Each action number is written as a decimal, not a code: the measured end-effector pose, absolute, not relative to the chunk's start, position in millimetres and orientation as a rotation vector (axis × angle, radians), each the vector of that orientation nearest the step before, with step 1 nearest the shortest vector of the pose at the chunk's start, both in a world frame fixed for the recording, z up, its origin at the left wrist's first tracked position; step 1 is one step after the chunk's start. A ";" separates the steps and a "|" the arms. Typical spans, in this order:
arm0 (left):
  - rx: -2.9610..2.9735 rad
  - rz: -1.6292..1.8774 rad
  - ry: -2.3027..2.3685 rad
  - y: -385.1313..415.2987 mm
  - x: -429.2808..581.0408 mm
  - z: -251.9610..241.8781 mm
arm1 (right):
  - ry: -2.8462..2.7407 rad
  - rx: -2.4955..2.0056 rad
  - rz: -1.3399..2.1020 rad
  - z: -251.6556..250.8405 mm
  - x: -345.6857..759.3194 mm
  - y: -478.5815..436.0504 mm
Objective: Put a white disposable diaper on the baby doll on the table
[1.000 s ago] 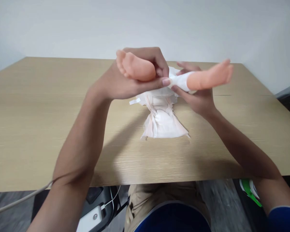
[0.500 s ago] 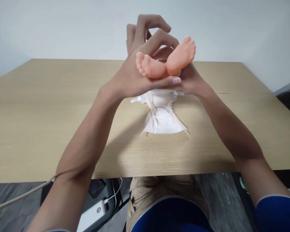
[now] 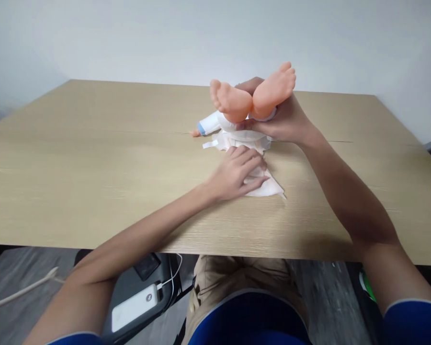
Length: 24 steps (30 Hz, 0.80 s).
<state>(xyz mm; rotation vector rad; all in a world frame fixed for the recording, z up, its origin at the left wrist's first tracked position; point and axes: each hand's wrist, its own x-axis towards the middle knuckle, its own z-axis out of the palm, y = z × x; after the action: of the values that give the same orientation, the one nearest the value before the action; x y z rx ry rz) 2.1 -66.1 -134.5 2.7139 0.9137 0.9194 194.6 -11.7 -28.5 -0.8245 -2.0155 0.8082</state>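
Observation:
A baby doll lies on its back with its bare feet [image 3: 235, 99] raised toward me. My right hand [image 3: 287, 117] is wrapped round the doll's lower legs and holds them up, its thumb below the heels. Behind the feet, a white sleeve [image 3: 209, 123] with a blue cuff ends in the doll's small hand; its head is hidden. Beneath the doll a white diaper [image 3: 267, 188] is spread on the table, one tape tab sticking out left. My left hand [image 3: 239, 172] rests on the diaper's near part, fingers apart and gripping nothing visible.
The wooden table [image 3: 93, 182] reaches back to a pale wall [image 3: 147, 43]. Below its front edge, a white power bank [image 3: 134, 306] with a cable lies on a dark grey surface at the left. A pale cord [image 3: 21, 290] hangs farther left.
My left hand has let go of the doll's legs and come down onto the diaper. My right hand still holds the legs up. The doll's sleeve now shows.

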 end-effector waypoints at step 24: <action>2.431 0.861 1.108 -37.0 -12.5 -175.9 | -2.089 -0.675 0.808 -48.8 205.9 -28.4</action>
<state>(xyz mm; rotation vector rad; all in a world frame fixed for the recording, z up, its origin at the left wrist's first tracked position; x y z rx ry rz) -12.5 -37.0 -175.9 2.4311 1.1081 0.8614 205.9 -28.4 -48.8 -0.6752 -2.0890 0.8082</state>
